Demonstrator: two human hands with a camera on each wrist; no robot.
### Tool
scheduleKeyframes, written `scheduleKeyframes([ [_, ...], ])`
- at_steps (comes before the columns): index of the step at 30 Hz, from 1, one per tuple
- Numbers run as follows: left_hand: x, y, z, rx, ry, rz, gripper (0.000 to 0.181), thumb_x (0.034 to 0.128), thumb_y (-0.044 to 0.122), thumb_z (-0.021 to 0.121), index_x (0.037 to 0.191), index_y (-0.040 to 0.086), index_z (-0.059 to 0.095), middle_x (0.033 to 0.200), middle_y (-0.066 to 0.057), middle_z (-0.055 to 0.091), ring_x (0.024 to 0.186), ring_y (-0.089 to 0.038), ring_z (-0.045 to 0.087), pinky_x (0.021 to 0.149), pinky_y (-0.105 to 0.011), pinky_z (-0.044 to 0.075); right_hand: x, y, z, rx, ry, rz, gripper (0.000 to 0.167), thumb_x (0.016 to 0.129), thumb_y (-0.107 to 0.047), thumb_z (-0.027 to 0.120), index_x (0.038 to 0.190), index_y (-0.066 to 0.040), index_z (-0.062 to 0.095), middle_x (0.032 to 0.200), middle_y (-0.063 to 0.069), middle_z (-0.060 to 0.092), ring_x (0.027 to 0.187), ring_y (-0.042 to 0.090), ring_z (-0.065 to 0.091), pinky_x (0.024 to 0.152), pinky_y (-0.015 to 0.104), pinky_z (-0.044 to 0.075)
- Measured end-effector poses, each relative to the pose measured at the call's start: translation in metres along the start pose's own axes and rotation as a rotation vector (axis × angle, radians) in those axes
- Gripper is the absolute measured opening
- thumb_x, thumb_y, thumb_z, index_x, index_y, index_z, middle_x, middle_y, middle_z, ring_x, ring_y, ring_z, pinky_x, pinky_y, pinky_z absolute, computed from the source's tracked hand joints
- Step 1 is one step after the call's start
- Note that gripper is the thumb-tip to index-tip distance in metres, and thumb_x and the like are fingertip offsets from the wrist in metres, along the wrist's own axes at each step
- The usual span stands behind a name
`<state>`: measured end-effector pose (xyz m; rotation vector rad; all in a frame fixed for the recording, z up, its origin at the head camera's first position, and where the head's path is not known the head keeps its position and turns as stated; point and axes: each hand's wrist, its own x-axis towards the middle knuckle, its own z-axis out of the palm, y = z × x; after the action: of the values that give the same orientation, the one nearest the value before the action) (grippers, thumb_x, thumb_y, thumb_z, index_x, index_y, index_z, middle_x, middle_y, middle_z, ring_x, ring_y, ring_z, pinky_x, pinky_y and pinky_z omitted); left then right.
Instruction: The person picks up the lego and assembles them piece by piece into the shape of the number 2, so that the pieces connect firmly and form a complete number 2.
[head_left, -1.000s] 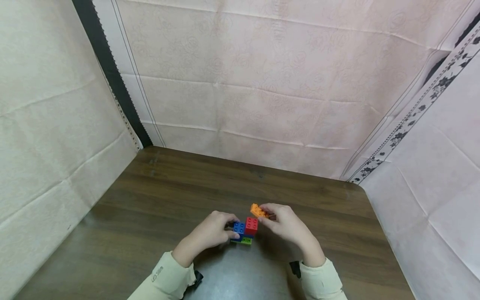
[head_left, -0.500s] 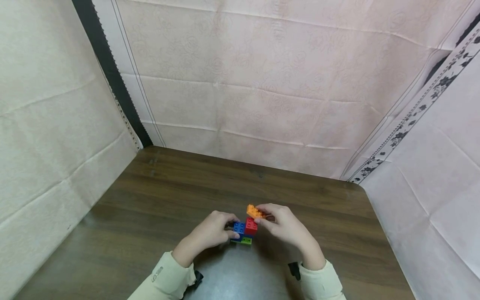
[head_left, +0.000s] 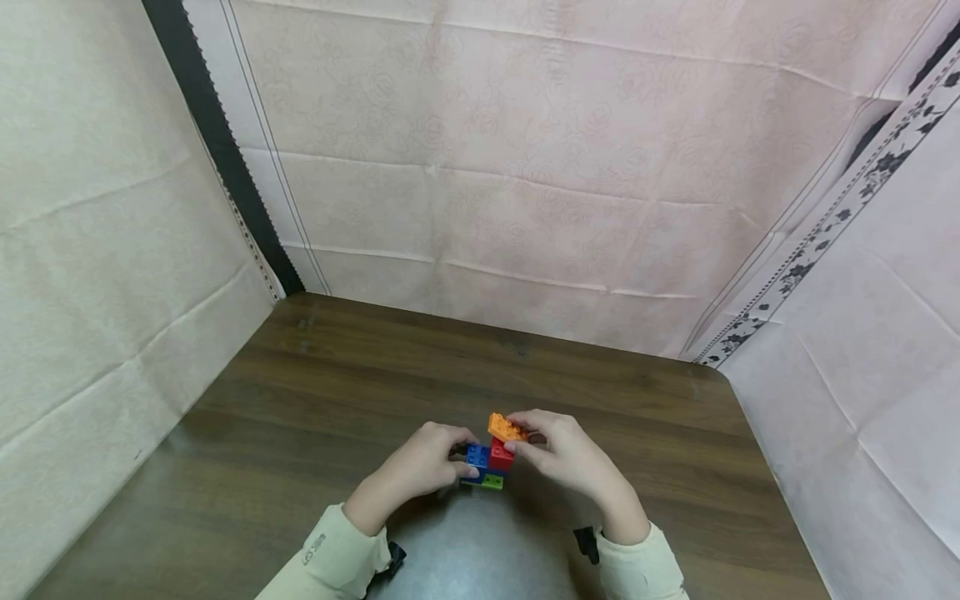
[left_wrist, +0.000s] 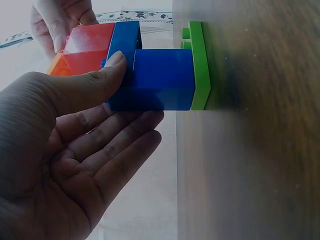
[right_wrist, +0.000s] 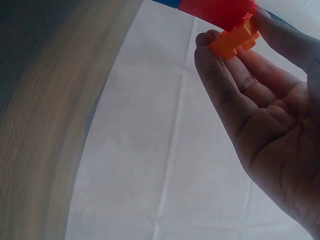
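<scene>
A small stack of toy building bricks stands on the table, its green base brick (head_left: 492,482) at the bottom. Above that come a blue brick (left_wrist: 162,75), another blue brick (left_wrist: 125,40) and a red brick (head_left: 500,456) on one side. My left hand (head_left: 423,462) grips the stack, thumb on the blue bricks and fingers behind. Between thumb and fingertips, my right hand (head_left: 570,454) pinches an orange brick (right_wrist: 232,41), slightly tilted, at the top of the red one. Whether the orange studs are seated cannot be told.
The wooden table (head_left: 360,375) spreads around the stack. Pale cloth (head_left: 525,208) hangs behind it and at both sides, with a flower-patterned band (head_left: 806,250) on the right. Dark straps (head_left: 587,543) show at the sleeve cuffs.
My right hand has moved the orange brick left and slightly down, from beside and above the red brick to over it. The left hand and stack stay in place.
</scene>
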<state>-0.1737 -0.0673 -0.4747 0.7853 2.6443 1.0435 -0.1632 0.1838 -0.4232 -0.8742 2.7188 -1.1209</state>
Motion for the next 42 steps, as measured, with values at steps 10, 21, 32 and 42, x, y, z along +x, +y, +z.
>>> scheduleKeyframes([
  [10, 0.000, 0.001, 0.000, -0.004, 0.000, -0.002, 0.033, 0.0895, 0.029, 0.078, 0.117, 0.013, 0.070, 0.104, 0.004, 0.071, 0.087, -0.004, 0.065, 0.081, -0.033, 0.057, 0.001, -0.003, 0.004, 0.031, -0.016, -0.074, 0.032, 0.095, -0.026, 0.072, 0.125, -0.015, 0.068, 0.114, -0.010, 0.068, 0.095, 0.007, 0.064, 0.085, 0.029, 0.056],
  [21, -0.001, 0.003, -0.001, -0.005, 0.000, 0.000, 0.030, 0.0886, 0.027, 0.080, 0.114, 0.014, 0.071, 0.099, 0.008, 0.071, 0.084, -0.002, 0.063, 0.082, -0.033, 0.057, 0.004, -0.005, 0.007, 0.040, -0.045, -0.053, 0.034, 0.095, -0.033, 0.072, 0.125, -0.019, 0.068, 0.113, -0.012, 0.069, 0.092, 0.006, 0.064, 0.083, 0.027, 0.055],
  [32, -0.002, 0.004, -0.001, 0.010, 0.005, -0.022, 0.031, 0.0886, 0.027, 0.080, 0.115, 0.014, 0.070, 0.100, 0.008, 0.070, 0.084, -0.002, 0.062, 0.083, -0.034, 0.057, 0.005, -0.004, 0.011, 0.045, -0.056, -0.030, 0.037, 0.095, -0.036, 0.071, 0.128, -0.019, 0.068, 0.115, -0.009, 0.069, 0.090, 0.006, 0.064, 0.083, 0.026, 0.055],
  [42, -0.001, 0.004, 0.001, 0.009, 0.007, -0.024, 0.030, 0.0886, 0.028, 0.080, 0.114, 0.014, 0.070, 0.097, 0.009, 0.070, 0.081, -0.002, 0.061, 0.080, -0.031, 0.056, 0.005, -0.005, 0.011, 0.041, -0.073, 0.009, 0.039, 0.095, -0.037, 0.070, 0.129, -0.019, 0.068, 0.118, -0.007, 0.070, 0.090, 0.008, 0.064, 0.080, 0.026, 0.055],
])
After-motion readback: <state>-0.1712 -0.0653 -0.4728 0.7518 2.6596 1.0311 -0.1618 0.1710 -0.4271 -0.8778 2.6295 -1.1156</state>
